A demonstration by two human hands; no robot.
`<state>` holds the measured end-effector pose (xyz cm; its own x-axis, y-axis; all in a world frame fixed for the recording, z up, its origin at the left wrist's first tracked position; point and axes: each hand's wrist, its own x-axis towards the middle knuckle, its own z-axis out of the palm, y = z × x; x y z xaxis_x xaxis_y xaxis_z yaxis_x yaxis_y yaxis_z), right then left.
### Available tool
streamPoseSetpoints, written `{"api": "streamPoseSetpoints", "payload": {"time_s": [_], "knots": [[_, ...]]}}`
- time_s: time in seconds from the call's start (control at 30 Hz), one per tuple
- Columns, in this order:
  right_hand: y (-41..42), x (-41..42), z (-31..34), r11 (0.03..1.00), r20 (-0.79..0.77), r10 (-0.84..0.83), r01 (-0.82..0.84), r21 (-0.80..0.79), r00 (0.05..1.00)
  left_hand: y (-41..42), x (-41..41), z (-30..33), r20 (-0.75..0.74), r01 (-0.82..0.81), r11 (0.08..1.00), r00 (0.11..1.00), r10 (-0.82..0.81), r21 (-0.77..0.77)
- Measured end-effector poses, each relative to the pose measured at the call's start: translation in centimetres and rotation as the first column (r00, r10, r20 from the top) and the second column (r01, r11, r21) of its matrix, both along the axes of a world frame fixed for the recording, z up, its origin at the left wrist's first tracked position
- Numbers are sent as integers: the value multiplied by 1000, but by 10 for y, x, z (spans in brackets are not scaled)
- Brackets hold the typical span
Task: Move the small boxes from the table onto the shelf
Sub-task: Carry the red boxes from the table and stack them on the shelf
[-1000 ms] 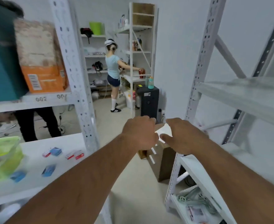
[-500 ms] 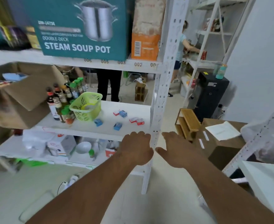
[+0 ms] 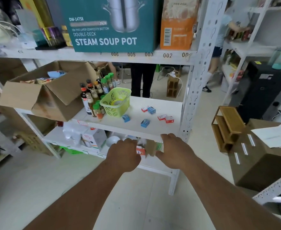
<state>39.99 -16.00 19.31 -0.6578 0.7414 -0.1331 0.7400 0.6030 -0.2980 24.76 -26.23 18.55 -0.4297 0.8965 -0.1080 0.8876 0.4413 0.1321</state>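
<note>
Several small boxes lie on a white shelf board [image 3: 153,130]: blue boxes [image 3: 145,123] [image 3: 126,118] [image 3: 151,110] and red-and-white boxes [image 3: 169,119] [image 3: 145,108]. My left hand [image 3: 124,154] hangs in front of and below that board's front edge, its fingers curled with nothing seen in them. To its right, my right hand [image 3: 175,151] has loosely bent fingers and holds nothing. Both hands are apart from the boxes.
A green basket [image 3: 115,102], sauce bottles [image 3: 93,97] and an open cardboard box [image 3: 45,93] share the board. A teal soup pot carton [image 3: 109,24] sits above. Brown cartons [image 3: 260,156] and a wooden rack [image 3: 226,128] stand right. People stand behind the rack.
My view has swung from the right-hand rack round to the left rack with the boxes, and drawn closer. Both hands stayed held out in front, side by side.
</note>
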Motion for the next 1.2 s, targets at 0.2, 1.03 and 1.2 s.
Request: {"api": "streamPoseSetpoints", "payload": {"time_s": [0.2, 1.03, 1.2], "knots": [[18, -31, -14, 1000, 13, -17, 18, -12, 1000, 14, -36, -12, 37, -5, 1000, 999, 4, 15], [104, -136, -58, 920, 78, -380, 385, -66, 922, 151, -193, -55, 135, 222, 973, 968, -213, -55], [146, -135, -64, 926, 103, -370, 375, -37, 923, 191, -198, -62, 108, 215, 973, 973, -206, -80]]}}
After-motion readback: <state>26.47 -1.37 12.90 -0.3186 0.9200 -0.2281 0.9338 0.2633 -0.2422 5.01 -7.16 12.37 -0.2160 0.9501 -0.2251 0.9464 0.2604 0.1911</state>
